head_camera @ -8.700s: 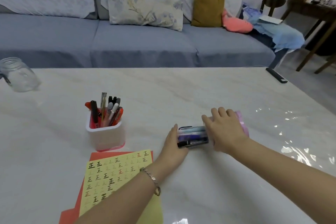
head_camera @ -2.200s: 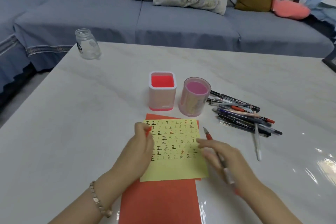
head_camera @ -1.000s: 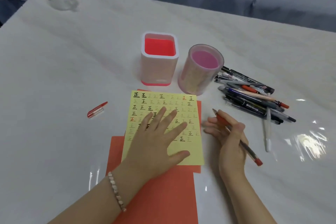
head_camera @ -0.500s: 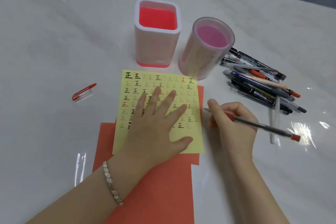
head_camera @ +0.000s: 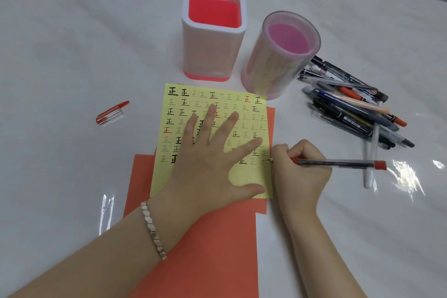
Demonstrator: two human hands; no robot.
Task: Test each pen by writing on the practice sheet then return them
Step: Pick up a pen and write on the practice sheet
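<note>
Head view. Hidden under the left hand (head_camera: pixel 208 159): much of the sheet's (head_camera: pixel 246 178) middle, several written characters with it. Cut off at the bottom edge: both forearms and the near end of the red paper (head_camera: pixel 212 237) beneath the sheet. Hard to make out: the count of pens in the pile (head_camera: pixel 350 109) beyond the right hand (head_camera: pixel 300 176), all overlapping, print too small to read.

Left hand: laid flat on the sheet, fingers straight and spread, thumb out toward the right hand; bracelet (head_camera: pixel 153 230) at the wrist. Right hand: curled round a pen (head_camera: pixel 338 163), pinching it near the tip; tip on the sheet's right margin, just off the left index finger; red end pointing right, crossing in front of a white pen (head_camera: pixel 371 147).

Cap (head_camera: pixel 111 113): well left of the left hand, alone. Square holder (head_camera: pixel 212 55) and round holder (head_camera: pixel 273 65): upright just beyond the left fingertips, the round one at the sheet's far right corner. Wide stretch of table (head_camera: pixel 72 55) left of the left hand; another right of the right forearm. Narrow gap between right knuckles and pile.
</note>
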